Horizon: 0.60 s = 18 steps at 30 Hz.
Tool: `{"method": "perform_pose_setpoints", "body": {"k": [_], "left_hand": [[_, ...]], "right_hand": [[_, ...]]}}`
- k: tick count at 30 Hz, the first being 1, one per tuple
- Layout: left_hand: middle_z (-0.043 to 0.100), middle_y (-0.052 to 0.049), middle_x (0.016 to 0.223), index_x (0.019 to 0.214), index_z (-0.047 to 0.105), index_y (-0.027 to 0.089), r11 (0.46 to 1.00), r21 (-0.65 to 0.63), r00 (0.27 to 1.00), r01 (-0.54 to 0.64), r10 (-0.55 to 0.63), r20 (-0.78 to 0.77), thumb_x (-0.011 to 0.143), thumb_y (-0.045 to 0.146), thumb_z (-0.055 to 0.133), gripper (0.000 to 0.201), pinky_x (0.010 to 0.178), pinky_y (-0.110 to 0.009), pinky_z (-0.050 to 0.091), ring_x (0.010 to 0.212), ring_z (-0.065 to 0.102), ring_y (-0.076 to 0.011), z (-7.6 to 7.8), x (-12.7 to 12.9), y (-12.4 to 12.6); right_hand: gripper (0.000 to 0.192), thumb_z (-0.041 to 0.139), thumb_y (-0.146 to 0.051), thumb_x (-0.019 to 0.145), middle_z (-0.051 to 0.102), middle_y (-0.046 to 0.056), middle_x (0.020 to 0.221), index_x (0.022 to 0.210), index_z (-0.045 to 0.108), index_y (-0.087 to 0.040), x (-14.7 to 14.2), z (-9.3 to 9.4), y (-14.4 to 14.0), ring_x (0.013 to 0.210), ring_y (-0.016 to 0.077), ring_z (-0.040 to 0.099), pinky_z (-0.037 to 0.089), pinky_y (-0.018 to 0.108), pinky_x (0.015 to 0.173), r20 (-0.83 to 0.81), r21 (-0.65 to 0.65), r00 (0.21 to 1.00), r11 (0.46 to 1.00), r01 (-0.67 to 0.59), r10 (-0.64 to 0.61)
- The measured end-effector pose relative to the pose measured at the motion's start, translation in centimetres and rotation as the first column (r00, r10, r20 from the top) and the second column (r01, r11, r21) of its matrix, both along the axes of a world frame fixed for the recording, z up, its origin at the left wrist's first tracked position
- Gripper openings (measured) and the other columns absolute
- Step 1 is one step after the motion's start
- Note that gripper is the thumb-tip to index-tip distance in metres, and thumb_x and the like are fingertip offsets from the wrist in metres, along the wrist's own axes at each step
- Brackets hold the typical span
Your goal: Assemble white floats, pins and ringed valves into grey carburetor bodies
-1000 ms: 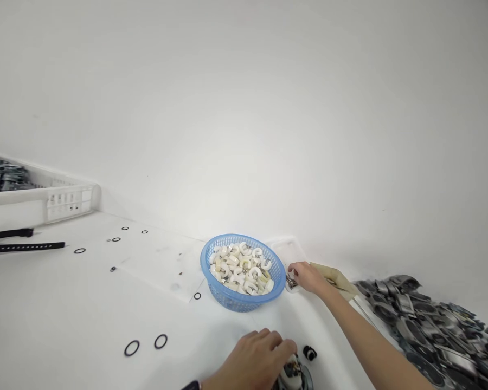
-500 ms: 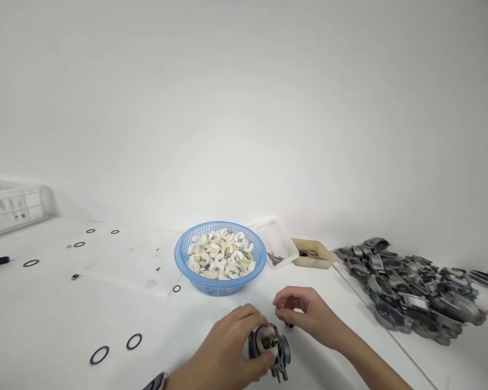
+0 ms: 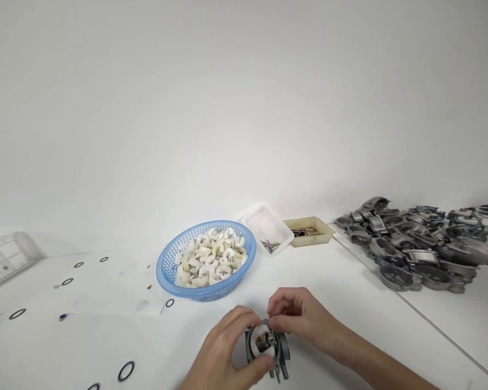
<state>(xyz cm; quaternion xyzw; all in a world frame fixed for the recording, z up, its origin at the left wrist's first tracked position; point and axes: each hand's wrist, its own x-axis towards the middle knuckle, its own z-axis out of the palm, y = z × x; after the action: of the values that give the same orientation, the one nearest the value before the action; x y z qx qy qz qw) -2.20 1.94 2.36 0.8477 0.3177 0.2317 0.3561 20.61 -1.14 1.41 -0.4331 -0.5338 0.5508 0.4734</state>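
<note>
Between both hands (image 3: 228, 349), round grey metal housing (image 3: 267, 349).

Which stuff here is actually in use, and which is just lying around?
In use:
- grey metal part, held by left hand
- right hand, fingertips on top of the part

Lying about:
- blue basket of white curved pieces
- clear tray with pins
- tan tray
- heap of metal castings
- black rings on the table

Left hand (image 3: 223, 352): low in view — fingers curled in a grip.
Right hand (image 3: 296, 317): fingertips pinched together (forearm stretching out to the lower right).
</note>
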Motion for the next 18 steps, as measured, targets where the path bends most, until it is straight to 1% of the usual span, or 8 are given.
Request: {"method": "perform_pose_setpoints", "body": {"k": [2,5,7,9,11,13,15,18], "left_hand": [[0.066,-0.002,0.113,0.114,0.064,0.028,1.0,0.014,1.0,0.008,-0.008,0.018,0.084,0.025,0.074,0.032,0.094,-0.034,0.052,0.103,0.063,-0.0234,-0.1,0.0,-0.1],[0.065,0.0,0.11,0.113,0.065,0.03,1.0,-0.014,0.999,0.003,-0.002,0.035,0.086,0.026,0.074,0.028,0.093,-0.033,0.053,0.1,0.061,-0.0216,0.0,-0.1,-0.4],[0.065,0.0,0.109,0.112,0.065,0.03,0.999,-0.041,0.999,-0.007,0.009,0.042,0.088,0.028,0.074,0.025,0.092,-0.032,0.053,0.098,0.061,-0.0208,0.4,-0.1,-0.6],[0.065,-0.001,0.108,0.11,0.066,0.029,0.999,-0.046,0.999,-0.018,0.02,0.039,0.088,0.027,0.075,0.023,0.09,-0.032,0.052,0.096,0.061,-0.0203,0.9,-0.1,-0.8],[0.066,-0.001,0.11,0.109,0.066,0.028,0.999,-0.036,0.999,-0.028,0.028,0.024,0.087,0.026,0.075,0.024,0.089,-0.031,0.051,0.096,0.06,-0.0202,1.2,0.0,-1.0],[0.066,-0.001,0.111,0.109,0.066,0.027,0.999,-0.024,0.999,-0.033,0.034,0.015,0.087,0.025,0.075,0.025,0.088,-0.031,0.051,0.097,0.06,-0.02,1.2,0.1,-1.0],[0.065,-0.001,0.11,0.109,0.065,0.027,0.999,-0.021,0.999,-0.027,0.027,0.027,0.087,0.026,0.075,0.024,0.085,-0.029,0.051,0.096,0.06,-0.0197,1.1,0.1,-1.0],[0.064,-0.001,0.111,0.109,0.065,0.028,0.999,-0.03,0.998,-0.022,0.023,0.051,0.088,0.027,0.075,0.024,0.078,-0.027,0.052,0.095,0.061,-0.0194,0.8,0.0,-0.9]], "right_hand": [[0.022,0.087,-0.031,0.076,0.066,-0.001,0.072,0.086,0.074,-0.017,-0.1,-0.1,0.0,0.068,0.0143,0.054,0.04,0.028,0.067,-0.002,-0.006,1.0,1.0,0.007,-0.007],[0.02,0.083,-0.033,0.078,0.065,0.0,0.073,0.087,0.074,-0.018,-0.2,-0.2,-0.1,0.069,0.0155,0.055,0.041,0.029,0.068,0.026,-0.001,1.0,1.0,0.005,-0.005],[0.017,0.081,-0.032,0.077,0.063,0.0,0.077,0.086,0.074,-0.019,-0.2,-0.1,-0.2,0.073,0.0169,0.055,0.042,0.029,0.07,0.093,0.021,0.995,0.999,0.037,-0.039],[0.016,0.079,-0.033,0.076,0.063,0.002,0.085,0.086,0.075,-0.02,-0.2,0.3,-0.4,0.08,0.0194,0.055,0.043,0.03,0.071,0.164,0.045,0.984,0.997,0.064,-0.071],[0.019,0.078,-0.035,0.078,0.063,0.004,0.094,0.09,0.077,-0.021,0.0,0.8,-0.6,0.087,0.0215,0.056,0.044,0.031,0.074,0.204,0.037,0.978,0.998,0.043,-0.049],[0.021,0.076,-0.036,0.081,0.063,0.005,0.1,0.095,0.078,-0.021,0.3,1.3,-0.8,0.091,0.0229,0.057,0.045,0.032,0.078,0.223,0.008,0.975,1.0,-0.008,0.006],[0.02,0.075,-0.034,0.082,0.063,0.006,0.103,0.097,0.078,-0.021,0.7,1.8,-0.9,0.095,0.0238,0.057,0.046,0.033,0.081,0.238,-0.013,0.97,0.999,-0.044,0.046],[0.017,0.073,-0.031,0.082,0.063,0.006,0.103,0.096,0.078,-0.021,1.2,2.1,-0.9,0.099,0.0253,0.056,0.045,0.034,0.084,0.247,-0.023,0.967,0.998,-0.06,0.064]]}}
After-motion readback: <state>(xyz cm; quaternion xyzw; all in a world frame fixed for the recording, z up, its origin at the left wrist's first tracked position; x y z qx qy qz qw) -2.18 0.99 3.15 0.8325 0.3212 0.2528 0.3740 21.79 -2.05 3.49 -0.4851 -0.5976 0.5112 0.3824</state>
